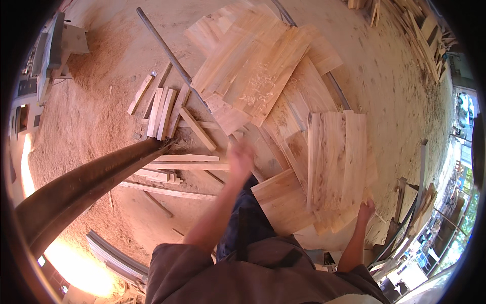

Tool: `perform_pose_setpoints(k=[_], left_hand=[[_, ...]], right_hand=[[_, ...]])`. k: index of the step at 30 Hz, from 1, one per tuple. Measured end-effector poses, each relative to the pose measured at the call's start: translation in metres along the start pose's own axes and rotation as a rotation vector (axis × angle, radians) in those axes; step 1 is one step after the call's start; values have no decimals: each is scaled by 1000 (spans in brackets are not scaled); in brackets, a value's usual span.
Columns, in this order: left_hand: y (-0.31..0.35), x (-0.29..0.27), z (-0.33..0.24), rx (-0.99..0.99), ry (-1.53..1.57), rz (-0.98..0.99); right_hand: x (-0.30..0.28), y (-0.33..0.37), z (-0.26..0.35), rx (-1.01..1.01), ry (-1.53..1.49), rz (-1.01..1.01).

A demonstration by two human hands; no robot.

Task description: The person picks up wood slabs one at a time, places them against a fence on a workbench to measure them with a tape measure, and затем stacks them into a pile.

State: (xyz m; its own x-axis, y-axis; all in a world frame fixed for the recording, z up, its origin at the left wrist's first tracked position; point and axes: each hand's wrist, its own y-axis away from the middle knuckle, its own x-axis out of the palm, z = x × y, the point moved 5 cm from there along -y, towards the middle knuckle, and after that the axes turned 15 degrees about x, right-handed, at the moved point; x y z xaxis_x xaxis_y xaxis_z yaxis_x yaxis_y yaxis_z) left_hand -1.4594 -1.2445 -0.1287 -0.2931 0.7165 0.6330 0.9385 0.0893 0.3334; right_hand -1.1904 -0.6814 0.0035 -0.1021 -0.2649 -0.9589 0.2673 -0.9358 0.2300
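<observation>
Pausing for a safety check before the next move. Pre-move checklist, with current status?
1. Both hands in view: ok; left hand and right hand both show.
2. Left grip empty: cannot tell; motion blur.
3. Right hand off the right-hand panel: cannot tell; it is right by the panel's lower right corner.
4. Wood panels squared up: not ok; they overlap at differing angles.
5. Upper panel faces clean: not ok; shavings lie on top.
6. Wood strips tidied: not ok; scattered near the steel column.
</observation>
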Motion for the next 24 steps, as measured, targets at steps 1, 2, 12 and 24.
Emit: perform_pose_setpoints(k=[1, 2, 12, 24], left_hand=[[-45, -8, -18, 128, -82, -254], [-75, 4, -45, 169, 34, -450], [-186, 16, -81, -83, -381, -395], [-90, 37, -96, -20, -296, -139]], right_hand=[[1, 13, 5, -5, 31, 6], [8, 27, 10, -3, 54, 10], [88, 110, 62, -98, 157, 26], [70, 102, 121, -78, 173, 218]])
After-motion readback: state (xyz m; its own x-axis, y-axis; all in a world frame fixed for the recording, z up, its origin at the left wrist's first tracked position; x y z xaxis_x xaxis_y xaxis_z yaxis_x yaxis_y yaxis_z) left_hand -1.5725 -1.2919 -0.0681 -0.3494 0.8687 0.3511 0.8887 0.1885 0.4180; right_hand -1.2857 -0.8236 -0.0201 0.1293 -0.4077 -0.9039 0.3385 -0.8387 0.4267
